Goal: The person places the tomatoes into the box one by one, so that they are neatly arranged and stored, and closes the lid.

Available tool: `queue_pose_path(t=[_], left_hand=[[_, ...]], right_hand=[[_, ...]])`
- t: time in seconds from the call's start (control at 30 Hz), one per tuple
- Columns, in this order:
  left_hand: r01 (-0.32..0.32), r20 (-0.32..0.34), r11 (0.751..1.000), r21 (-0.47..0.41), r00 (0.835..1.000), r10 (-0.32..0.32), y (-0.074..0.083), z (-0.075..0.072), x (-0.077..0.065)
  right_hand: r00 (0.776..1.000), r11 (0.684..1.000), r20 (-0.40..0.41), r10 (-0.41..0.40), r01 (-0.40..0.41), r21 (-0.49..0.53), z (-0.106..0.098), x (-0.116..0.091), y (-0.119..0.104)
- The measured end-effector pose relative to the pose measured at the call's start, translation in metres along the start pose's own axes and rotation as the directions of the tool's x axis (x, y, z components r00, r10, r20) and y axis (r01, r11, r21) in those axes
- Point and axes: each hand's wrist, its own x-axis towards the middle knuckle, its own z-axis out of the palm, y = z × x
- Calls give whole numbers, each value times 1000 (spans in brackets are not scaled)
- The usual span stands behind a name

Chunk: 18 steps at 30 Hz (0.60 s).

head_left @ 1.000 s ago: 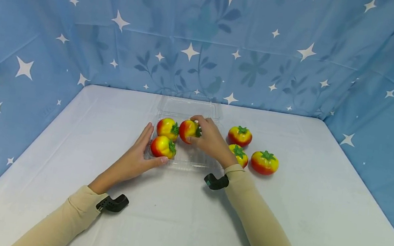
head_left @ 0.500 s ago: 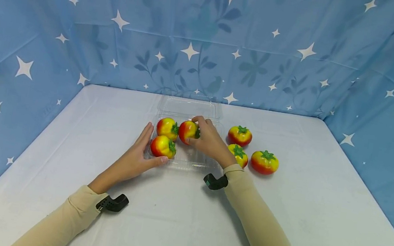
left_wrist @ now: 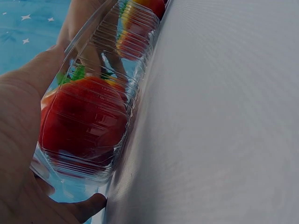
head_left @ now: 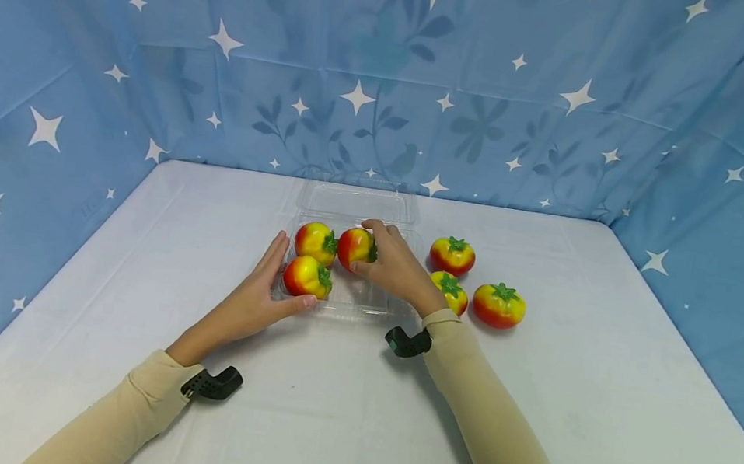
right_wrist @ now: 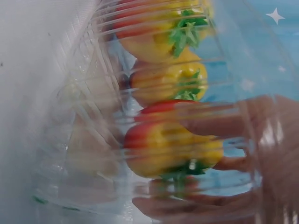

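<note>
A clear plastic clamshell box [head_left: 362,310] lies on the table with its lid [head_left: 358,202] folded back. Two red-and-yellow toy tomatoes [head_left: 316,243] with green leaf tops lie on their sides in its left part. My left hand [head_left: 257,291] rests along the box's left end, fingers straight and thumb at the front corner. In the left wrist view, a tomato [left_wrist: 84,121] shows through the ribbed wall beside that hand. With thumb and fingers, my right hand [head_left: 399,265] holds a third tomato [head_left: 352,248] inside the box; the right wrist view shows it [right_wrist: 163,147] through the plastic.
Right of the box, three more toy tomatoes stand leaf side up: one at the back [head_left: 452,256], one partly hidden by the right wrist [head_left: 450,292], one farther right [head_left: 499,306]. A starry blue curtain [head_left: 393,70] hangs behind the white table [head_left: 304,427].
The right hand and its tomato have shifted barely, staying in the same spot in the box. My left hand has not moved.
</note>
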Motion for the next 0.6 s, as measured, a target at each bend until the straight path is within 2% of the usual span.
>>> queue_pose_path(t=[0.33,0.6], left_hand=[[3,2,1000,-5,1000,-3,-1,0,0],[7,2,1000,11,1000,-7,-2,1,0]], right_hand=[[1000,1000,1,-3,3,10,-7,-3,0],[1000,999,-12,-16,17,35,-24,-9,-3]])
